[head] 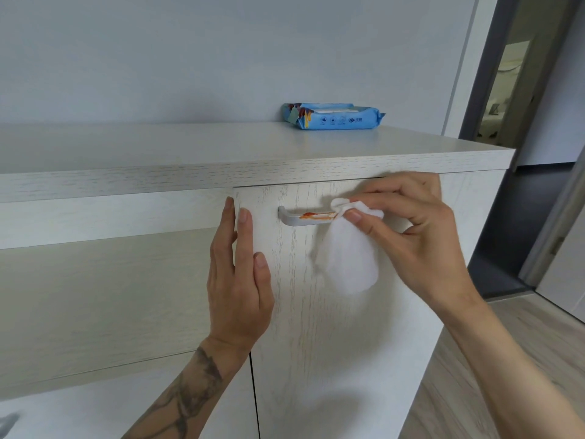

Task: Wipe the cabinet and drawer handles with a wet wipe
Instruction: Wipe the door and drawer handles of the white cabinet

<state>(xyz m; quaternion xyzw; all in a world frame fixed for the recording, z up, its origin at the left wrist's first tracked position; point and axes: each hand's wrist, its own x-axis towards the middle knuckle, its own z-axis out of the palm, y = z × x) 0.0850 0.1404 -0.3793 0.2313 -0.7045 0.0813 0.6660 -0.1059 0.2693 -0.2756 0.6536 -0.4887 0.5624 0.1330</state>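
Observation:
A silver bar handle (304, 218) sits high on a pale wood-grain cabinet door (342, 327); an orange-red smear runs along its top. My right hand (421, 239) pinches a white wet wipe (351, 261) against the handle's right end, and most of the wipe hangs loose below. My left hand (239, 280) lies flat with fingers straight against the door's left edge, holding nothing.
A blue pack of wet wipes (335, 117) lies on the cabinet top (190, 147), near the back wall. An open shelf recess (104, 296) is left of the door. A dark doorway (519, 90) and wood floor (493, 375) are on the right.

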